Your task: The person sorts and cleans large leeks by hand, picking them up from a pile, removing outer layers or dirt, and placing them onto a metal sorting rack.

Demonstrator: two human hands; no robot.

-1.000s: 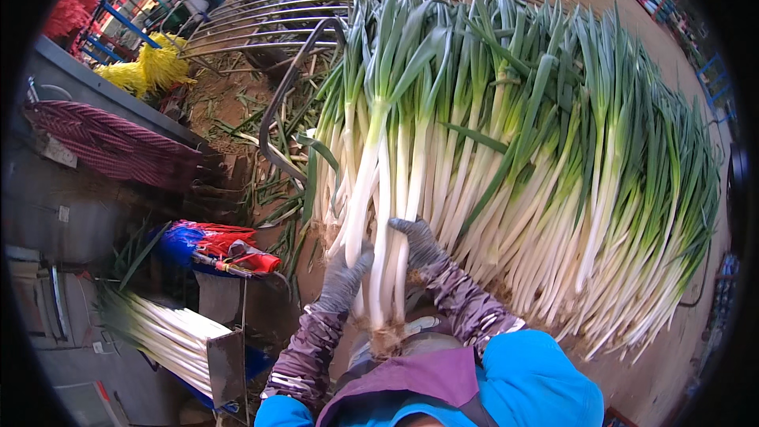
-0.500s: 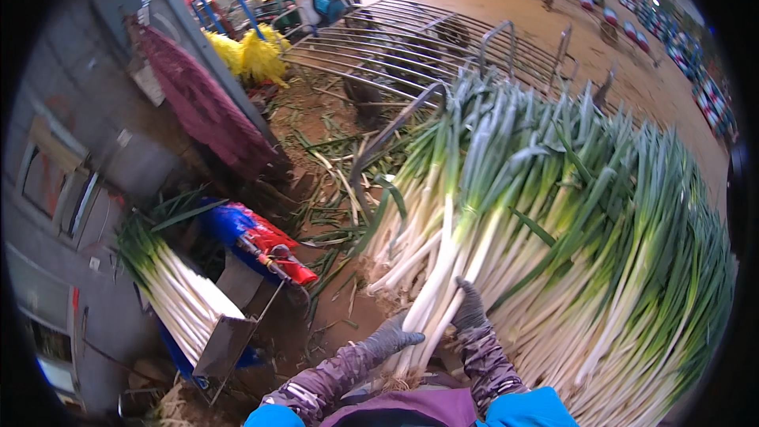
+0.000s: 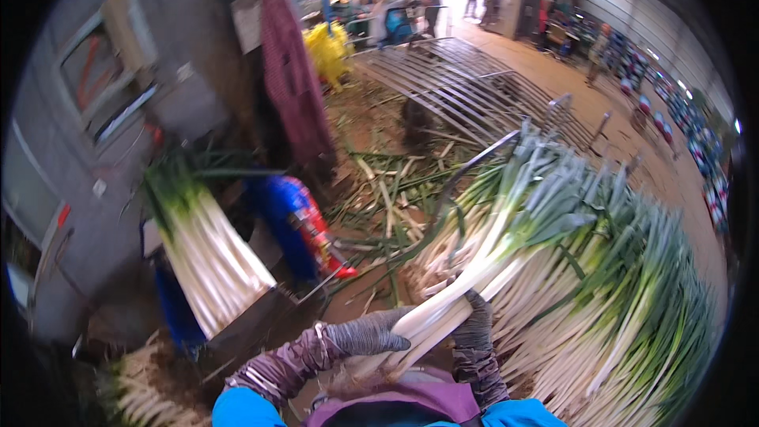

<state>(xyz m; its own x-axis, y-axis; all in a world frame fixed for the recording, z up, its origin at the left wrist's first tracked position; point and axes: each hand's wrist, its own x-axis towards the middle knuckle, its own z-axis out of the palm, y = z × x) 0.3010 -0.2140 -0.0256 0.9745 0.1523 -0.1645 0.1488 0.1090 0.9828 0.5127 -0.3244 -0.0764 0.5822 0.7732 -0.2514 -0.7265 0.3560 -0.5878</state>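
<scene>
Near the bottom middle, a small bunch of large green onions point(image 3: 443, 308) lies slantwise across my two gloved hands, its roots toward me and its green leaves reaching over the pile. My left hand point(image 3: 365, 334), in a grey glove, closes round the white stalks near the root end. On the right side of the bunch, my right hand point(image 3: 475, 326) grips the stalks a little higher up, its fingers partly hidden. A big pile of green onions point(image 3: 553, 308) fills the right side. Another neat stack of green onions point(image 3: 212, 257) rests in a holder point(image 3: 257, 312) at the left.
Red and blue plastic wrapping point(image 3: 304, 225) hangs beside the holder. Loose leaf scraps point(image 3: 387, 190) litter the ground ahead. A metal rack point(image 3: 458, 71) stands beyond the pile, and a checked cloth point(image 3: 292, 71) hangs by the grey wall point(image 3: 182, 24). Several people are in the far background.
The view has swung to the left, so the scene appears shifted right. The bunch in my hands now tilts more toward flat, and both hands still hold it.
</scene>
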